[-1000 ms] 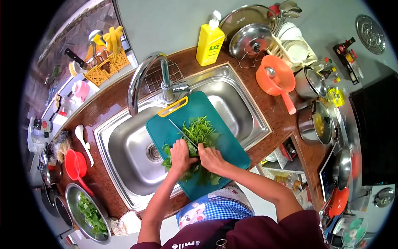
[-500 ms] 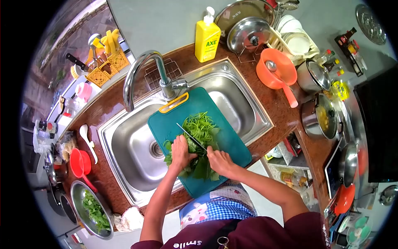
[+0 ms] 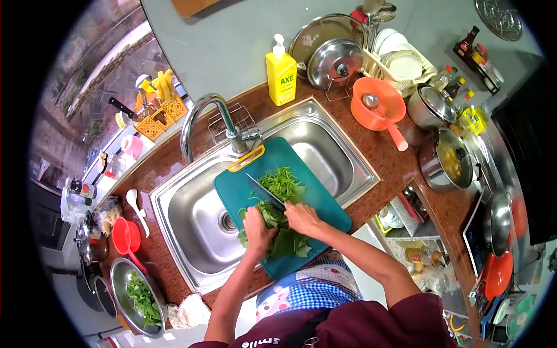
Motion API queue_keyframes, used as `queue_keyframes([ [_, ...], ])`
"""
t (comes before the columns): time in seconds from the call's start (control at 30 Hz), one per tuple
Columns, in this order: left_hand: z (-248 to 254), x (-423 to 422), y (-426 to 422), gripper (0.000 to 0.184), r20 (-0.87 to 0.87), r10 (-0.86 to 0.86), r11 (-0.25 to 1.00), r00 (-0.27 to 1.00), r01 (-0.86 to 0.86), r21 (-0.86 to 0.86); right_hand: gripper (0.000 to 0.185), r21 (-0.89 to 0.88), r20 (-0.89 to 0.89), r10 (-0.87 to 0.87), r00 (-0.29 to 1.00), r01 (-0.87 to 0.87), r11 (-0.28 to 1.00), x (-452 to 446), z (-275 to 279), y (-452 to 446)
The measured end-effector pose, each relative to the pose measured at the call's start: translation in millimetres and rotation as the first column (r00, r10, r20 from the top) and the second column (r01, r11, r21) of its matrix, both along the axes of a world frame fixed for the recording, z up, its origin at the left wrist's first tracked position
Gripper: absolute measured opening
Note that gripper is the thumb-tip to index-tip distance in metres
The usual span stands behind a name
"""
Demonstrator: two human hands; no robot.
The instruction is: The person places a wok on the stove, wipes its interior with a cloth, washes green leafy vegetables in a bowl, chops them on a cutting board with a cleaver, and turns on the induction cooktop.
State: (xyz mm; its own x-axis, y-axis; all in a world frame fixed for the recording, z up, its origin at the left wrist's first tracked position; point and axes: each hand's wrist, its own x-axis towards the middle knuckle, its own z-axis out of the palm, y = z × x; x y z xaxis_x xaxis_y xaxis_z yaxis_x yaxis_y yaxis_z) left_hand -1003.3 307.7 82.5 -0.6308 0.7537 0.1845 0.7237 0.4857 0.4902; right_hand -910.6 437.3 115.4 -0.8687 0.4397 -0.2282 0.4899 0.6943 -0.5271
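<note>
A green cutting board [image 3: 322, 211] with a yellow handle lies across the double sink. My right hand [image 3: 301, 218] is closed around the handle of a knife [image 3: 266, 192], whose blade slants up and left over the greens. Cut green stems [image 3: 283, 183] lie beyond the blade. My left hand [image 3: 259, 231] is closed on the leafy greens [image 3: 287, 242], close to the near side of the blade. Leaves spread out beneath and between both hands; the left fingertips are partly hidden among them.
The steel sink [image 3: 191, 232] with a curved faucet [image 3: 206, 107] surrounds the board. A metal bowl of greens [image 3: 142, 298] and a red dipper [image 3: 125, 235] stand left. A yellow soap bottle [image 3: 281, 75], an orange colander [image 3: 377, 107] and pots [image 3: 447, 159] sit behind and right.
The view has shifted, so the scene sits slightly lower. The knife blade has tilted, showing more of its flat side. Both hands keep their grip on the knife and greens.
</note>
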Motion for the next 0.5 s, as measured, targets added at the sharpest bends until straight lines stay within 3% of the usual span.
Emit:
queue_keyframes([
  [0.2,9.4,-18.0,17.6,0.061,0.138,0.02,0.988,0.99,0.002,-0.155,0.019,-0.011,-0.079,-0.027,0.997,0.026,1.0,20.4,62.9,2.6],
  [0.3,19.5,-18.7,27.6,0.061,0.132,0.004,0.993,0.991,0.011,-0.115,0.018,0.024,-0.087,-0.034,0.996,0.036,0.999,31.4,88.1,2.0],
  [0.47,-1.2,-16.8,32.5,0.068,0.15,0.013,0.975,0.989,0.021,-0.22,0.019,0.033,-0.039,-0.051,0.998,0.052,0.998,40.3,64.6,5.6],
  [0.5,-4.8,-19.5,31.5,0.078,0.161,-0.002,0.967,0.987,0.043,-0.25,0.019,0.026,-0.023,-0.037,0.999,0.037,0.999,43.0,49.7,5.2],
])
